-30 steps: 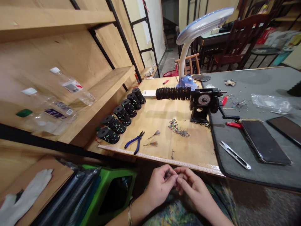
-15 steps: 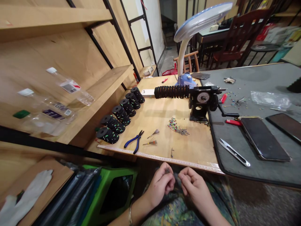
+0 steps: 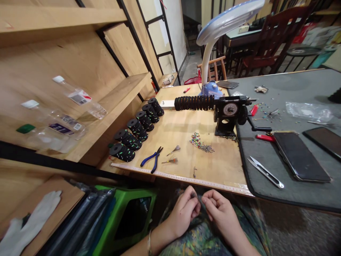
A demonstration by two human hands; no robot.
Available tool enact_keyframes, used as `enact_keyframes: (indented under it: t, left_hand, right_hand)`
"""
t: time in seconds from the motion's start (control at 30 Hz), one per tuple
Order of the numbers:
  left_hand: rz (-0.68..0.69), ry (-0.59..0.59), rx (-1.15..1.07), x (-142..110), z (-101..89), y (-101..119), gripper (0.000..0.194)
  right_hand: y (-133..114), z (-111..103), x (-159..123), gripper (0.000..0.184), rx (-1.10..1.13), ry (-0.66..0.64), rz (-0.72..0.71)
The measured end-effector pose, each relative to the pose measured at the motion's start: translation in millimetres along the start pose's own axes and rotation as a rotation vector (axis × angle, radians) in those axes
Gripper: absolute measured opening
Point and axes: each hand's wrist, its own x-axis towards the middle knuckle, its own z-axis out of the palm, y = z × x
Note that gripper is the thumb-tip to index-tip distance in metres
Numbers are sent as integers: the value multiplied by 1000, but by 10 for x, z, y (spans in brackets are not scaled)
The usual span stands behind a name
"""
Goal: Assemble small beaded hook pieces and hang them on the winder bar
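Observation:
Close together over my lap, just off the table's front edge, both hands are closed. My left hand [image 3: 185, 209] pinches something small and dark at its fingertips, too small to make out. My right hand [image 3: 218, 209] is pinched beside it, a narrow gap apart; whatever its fingertips hold is hidden. On the wooden table [image 3: 183, 124] ahead lies a small metal piece [image 3: 194, 172]. Farther in are a pile of small coloured beads and metal bits [image 3: 198, 143], two thin bundles with fanned ends [image 3: 170, 161], and blue-handled pliers [image 3: 153, 160].
Black foam spools [image 3: 137, 129] line the left edge. A black hand-crank winder [image 3: 227, 115] carries a row of black rings [image 3: 194, 103] under a desk lamp [image 3: 210, 46]. Thread snips [image 3: 266, 172] and phones [image 3: 301, 156] lie on the grey mat [image 3: 282, 197]. Bottles [image 3: 80, 97] stand on the left shelf.
My left hand has shifted slightly right and down, nearer my right hand. My right hand stays nearly where it was, and the things on the table are unchanged.

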Motion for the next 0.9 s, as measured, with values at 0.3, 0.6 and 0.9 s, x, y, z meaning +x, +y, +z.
enact_keyframes:
  t: [0.3, 0.6, 0.9]
  left_hand:
    - [49, -9, 158, -21, 19, 46, 18]
    - [99, 3, 208, -22, 18, 41, 21]
    - [103, 89, 189, 30, -26, -95, 20]
  right_hand:
    - [34, -14, 30, 46, -10, 7, -30]
    - [-5, 31, 19, 45, -7, 15, 4]
    - [50, 0, 33, 46, 23, -57, 79]
